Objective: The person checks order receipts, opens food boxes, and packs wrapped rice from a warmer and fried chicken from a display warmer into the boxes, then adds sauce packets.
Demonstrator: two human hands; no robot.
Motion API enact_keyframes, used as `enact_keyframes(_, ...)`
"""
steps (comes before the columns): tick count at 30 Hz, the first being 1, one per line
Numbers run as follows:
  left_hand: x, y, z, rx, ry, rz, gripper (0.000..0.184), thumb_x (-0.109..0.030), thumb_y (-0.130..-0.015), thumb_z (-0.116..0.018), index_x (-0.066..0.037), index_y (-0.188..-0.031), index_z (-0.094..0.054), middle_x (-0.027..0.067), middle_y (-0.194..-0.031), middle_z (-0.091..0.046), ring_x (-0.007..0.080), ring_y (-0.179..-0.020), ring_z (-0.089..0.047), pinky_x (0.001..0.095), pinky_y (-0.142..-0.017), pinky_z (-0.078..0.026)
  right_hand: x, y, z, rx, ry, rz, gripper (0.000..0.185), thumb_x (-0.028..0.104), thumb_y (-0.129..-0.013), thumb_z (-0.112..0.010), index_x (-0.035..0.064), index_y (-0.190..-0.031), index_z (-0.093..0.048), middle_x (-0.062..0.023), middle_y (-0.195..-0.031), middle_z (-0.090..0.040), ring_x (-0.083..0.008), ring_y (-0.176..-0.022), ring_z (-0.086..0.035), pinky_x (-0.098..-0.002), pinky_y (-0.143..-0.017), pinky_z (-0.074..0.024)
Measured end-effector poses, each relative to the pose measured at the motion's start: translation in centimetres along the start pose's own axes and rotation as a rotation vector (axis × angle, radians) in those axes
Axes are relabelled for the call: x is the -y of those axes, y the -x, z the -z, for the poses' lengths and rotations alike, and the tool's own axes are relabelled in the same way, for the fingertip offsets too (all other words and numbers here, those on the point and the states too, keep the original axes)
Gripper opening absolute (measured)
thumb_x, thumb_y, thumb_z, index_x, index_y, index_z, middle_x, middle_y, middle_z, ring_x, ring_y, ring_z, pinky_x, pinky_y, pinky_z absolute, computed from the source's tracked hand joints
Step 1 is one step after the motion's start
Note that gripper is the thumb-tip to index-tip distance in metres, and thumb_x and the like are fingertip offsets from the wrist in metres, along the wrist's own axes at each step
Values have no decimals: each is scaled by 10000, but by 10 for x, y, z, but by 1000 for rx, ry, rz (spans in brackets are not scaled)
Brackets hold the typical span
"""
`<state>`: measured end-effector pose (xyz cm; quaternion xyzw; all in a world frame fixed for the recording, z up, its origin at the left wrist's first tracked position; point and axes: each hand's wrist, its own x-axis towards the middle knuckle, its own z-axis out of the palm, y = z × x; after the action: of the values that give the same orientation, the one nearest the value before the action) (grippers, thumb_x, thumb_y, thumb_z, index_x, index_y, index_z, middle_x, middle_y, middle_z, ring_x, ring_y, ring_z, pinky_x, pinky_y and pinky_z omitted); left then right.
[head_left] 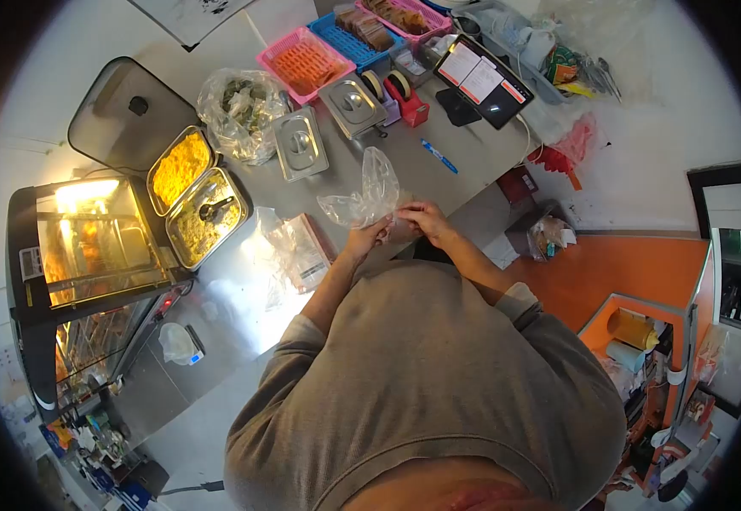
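Observation:
A clear plastic bag (376, 183) stands up from between my two hands at the counter's front edge, its top spread into two points. My left hand (372, 233) pinches its lower left side. Close beside it, my right hand (426, 221) has its fingers closed on the bag's right side. What the bag holds, if anything, cannot be made out. Left of my left forearm, a pack of clear bags (301, 253) lies on the counter. Behind the bag are two lidded steel containers (300, 143) (353, 106), and a blue marker (439, 156) lies to the right.
At the left stand a lit glass display case (98, 243) and two trays of yellow food (180, 169) (207, 218). Pink basket (306, 65), blue basket (355, 41), red tape dispenser (408, 100) and a tablet (483, 83) line the back. An orange shelf unit (634, 302) is at the right.

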<state>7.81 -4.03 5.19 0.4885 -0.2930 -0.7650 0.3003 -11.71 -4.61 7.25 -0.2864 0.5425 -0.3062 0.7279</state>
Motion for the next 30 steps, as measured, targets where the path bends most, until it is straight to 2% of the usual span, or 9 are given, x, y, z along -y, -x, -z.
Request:
enact_keyframes(4,3,-1,-1,-30,-50,42,204,-320,-880,-697,-119,-876,-665,-51,-713,-589,35,-583,-457,199,-484,-318,-1,-1,-4,-44,43,63,178,204,-869,-698,63,-977,-691,54,-696,-554,-44,-565,-475,-207,-505,-367)
enact_keyframes(10,-6,8,-10,-64,-83,-22,218,-344,-878,-694,-129,-885,-659,-57,-703,-535,46,-586,-437,217,-496,-319,-7,-4,-2,-13,110,101,189,195,-859,-701,31,-950,-695,23,-711,-592,-56,-565,-517,-211,-493,-397)
enact_keyframes(13,-13,14,-9,-15,-69,-31,215,-339,-877,-696,-129,-882,-649,-58,-705,-539,46,-569,-432,212,-489,-315,-4,1,-7,-73,75,88,196,197,-858,-701,27,-957,-696,14,-730,-607,-63,-575,-531,-216,-501,-410)
enact_keyframes(16,-8,9,-10,-43,-59,-51,208,-328,-878,-697,-128,-874,-639,-58,-703,-538,45,-559,-424,204,-483,-305,-6,-2,-5,-85,52,80,176,194,-868,-696,51,-970,-690,25,-731,-589,-56,-586,-528,-211,-516,-416)
enact_keyframes(22,-1,7,-1,-16,-37,-61,191,-310,-889,-691,-126,-901,-642,-50,-747,-574,35,-574,-432,207,-484,-322,-4,-2,-5,-88,337,132,165,175,-871,-688,21,-930,-695,-8,-768,-653,-78,-632,-585,-224,-562,-466)
enact_keyframes(25,11,-2,9,-13,72,109,204,-302,-894,-685,-108,-939,-643,-46,-751,-576,33,-573,-427,209,-489,-331,-19,-4,0,19,429,287,161,163,-871,-687,7,-911,-699,-14,-780,-672,-91,-652,-603,-246,-593,-490)
enact_keyframes(26,12,-3,9,-13,160,127,215,-306,-894,-685,-102,-945,-644,-45,-742,-569,33,-571,-426,210,-489,-331,-29,-7,-1,-29,376,405,147,144,-865,-690,12,-930,-699,-30,-780,-681,-75,-653,-595,-256,-592,-489)
enact_keyframes(28,11,2,7,-11,334,160,237,-315,-893,-685,-89,-956,-645,-43,-724,-556,32,-568,-425,212,-490,-330,-16,10,-4,-29,667,539,128,131,-860,-678,13,-908,-690,-67,-769,-683,-127,-649,-627,-287,-593,-497)
enact_keyframes(30,4,6,-1,-64,284,152,232,-313,-905,-674,-92,-969,-645,-29,-745,-567,39,-575,-446,218,-496,-349,-6,17,-4,-40,886,656,128,135,-856,-659,12,-887,-670,-108,-763,-675,-201,-651,-648,-335,-598,-505)
